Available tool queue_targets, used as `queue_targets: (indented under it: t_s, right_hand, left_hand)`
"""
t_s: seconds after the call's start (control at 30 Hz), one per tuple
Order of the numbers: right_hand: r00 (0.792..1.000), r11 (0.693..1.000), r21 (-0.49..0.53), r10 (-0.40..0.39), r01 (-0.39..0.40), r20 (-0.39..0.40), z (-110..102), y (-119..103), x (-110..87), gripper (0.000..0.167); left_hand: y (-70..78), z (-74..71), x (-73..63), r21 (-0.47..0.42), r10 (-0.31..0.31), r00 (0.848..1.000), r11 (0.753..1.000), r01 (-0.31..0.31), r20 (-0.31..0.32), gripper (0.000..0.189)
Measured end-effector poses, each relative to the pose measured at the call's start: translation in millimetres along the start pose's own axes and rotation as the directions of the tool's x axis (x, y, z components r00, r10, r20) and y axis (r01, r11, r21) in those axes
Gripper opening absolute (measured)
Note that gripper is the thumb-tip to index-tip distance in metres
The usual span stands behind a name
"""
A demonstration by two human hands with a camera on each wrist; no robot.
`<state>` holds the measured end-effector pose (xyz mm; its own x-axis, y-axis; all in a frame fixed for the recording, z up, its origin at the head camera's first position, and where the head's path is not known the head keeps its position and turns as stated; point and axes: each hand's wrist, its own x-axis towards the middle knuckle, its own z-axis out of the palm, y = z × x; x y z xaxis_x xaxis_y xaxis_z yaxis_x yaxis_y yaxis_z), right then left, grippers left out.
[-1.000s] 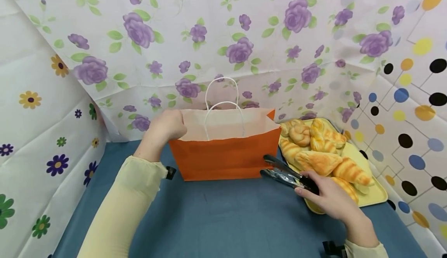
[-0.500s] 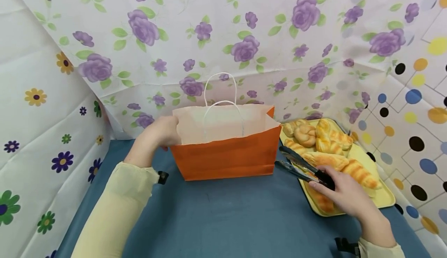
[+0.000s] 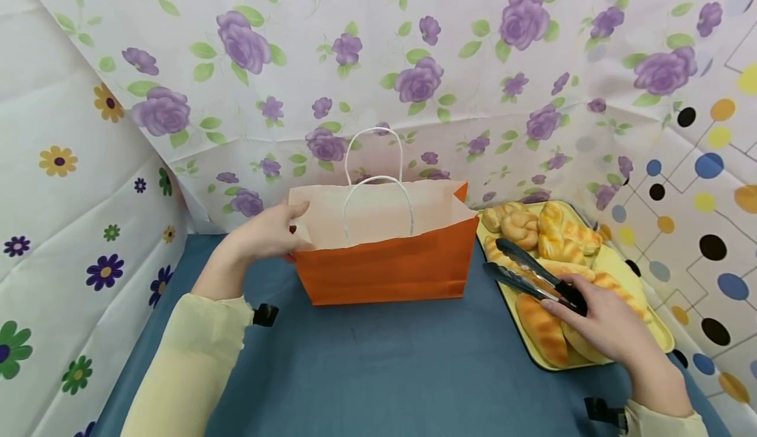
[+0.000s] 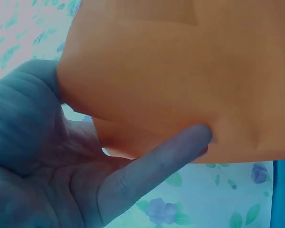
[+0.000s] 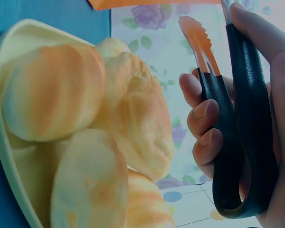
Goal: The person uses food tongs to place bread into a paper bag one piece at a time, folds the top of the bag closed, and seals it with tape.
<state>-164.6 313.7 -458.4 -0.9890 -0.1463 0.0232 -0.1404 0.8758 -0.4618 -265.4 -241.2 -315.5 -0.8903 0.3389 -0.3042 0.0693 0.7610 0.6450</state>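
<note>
An orange paper bag (image 3: 384,269) with white twisted handles stands upright on the blue table, its mouth facing up. My left hand (image 3: 260,233) is at the bag's left rim, thumb raised apart from the fingers. In the left wrist view, a straight finger (image 4: 156,166) touches the bag's orange outer side. My right hand (image 3: 612,322) grips black-handled tongs (image 5: 251,104), whose tips are spread with nothing between them. The tongs hang over a yellow tray (image 3: 621,263) piled with several breads, among them a knotted roll (image 3: 520,228) and a long bun (image 3: 541,332).
The tray stands close to the bag's right side. Flowered cloth (image 3: 414,43) hangs behind the bag, with a dotted cloth (image 3: 698,227) on the right. Blue table surface (image 3: 367,371) stretches in front of the bag.
My left hand has loosened from a fist on the bag's rim, and its thumb has lifted. My right hand has carried the tongs rightward from the bag's front corner to over the breads.
</note>
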Motion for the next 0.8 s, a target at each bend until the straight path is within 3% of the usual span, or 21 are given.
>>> queue_targets:
  t_s: [0.3,0.8]
  right_hand:
    - [1.0,1.0,-0.016,0.005,-0.005,-0.01,-14.2,-4.0,7.1,0.072]
    - [1.0,0.997,-0.072,0.006,-0.008,-0.025,-33.0,-5.9,15.0,0.072]
  left_hand:
    - [13.0,-0.4,-1.8,0.087,-0.015,0.997,0.996,0.022,-0.077,0.077]
    - [12.7,3.6,1.0,0.059,-0.037,0.996,0.997,0.042,-0.082,0.079]
